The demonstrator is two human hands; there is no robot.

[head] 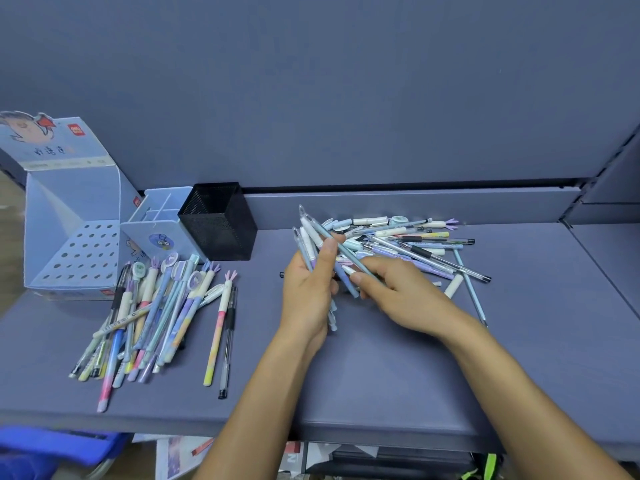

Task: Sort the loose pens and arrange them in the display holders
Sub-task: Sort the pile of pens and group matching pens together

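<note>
Sorting seems roughly half done; the left hand grips a pen bundle, the right hand pinches a teal pen; a loose pile lies near the tabletop's back edge, a sorted group front-left; the holders at the back-left corner show no pens.

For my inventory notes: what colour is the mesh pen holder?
The mesh pen holder is black; the head view shows it best.

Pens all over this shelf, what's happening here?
A person is sorting pens. The left hand grips a small bundle of pens, while the right hand pinches a teal pen beside the loose pile. A second batch lies by the display box, divided holder and mesh cup, where no pens show yet.
</note>
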